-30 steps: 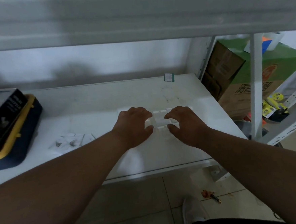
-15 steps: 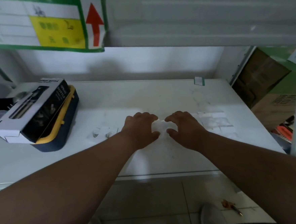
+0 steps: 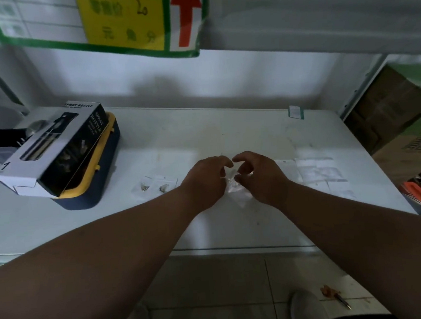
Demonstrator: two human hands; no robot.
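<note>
A small clear plastic bag (image 3: 239,193) hangs between my two hands just above the white shelf (image 3: 203,140). My left hand (image 3: 206,182) pinches its left upper edge with curled fingers. My right hand (image 3: 260,178) pinches the right upper edge, fingertips close to those of the left. What is inside the bag cannot be made out. Two more clear bags with small metal parts (image 3: 154,185) lie on the shelf left of my left hand.
A spray bottle box (image 3: 61,149) rests on a blue and yellow case (image 3: 99,182) at the left. More flat clear bags (image 3: 317,171) lie to the right. A green-framed sign (image 3: 125,20) hangs from the shelf above. Cardboard boxes (image 3: 388,112) stand beyond the right edge.
Both hands have risen from lying flat on the shelf and now pinch a clear bag lifted off it. My view has tilted up and to the left.
</note>
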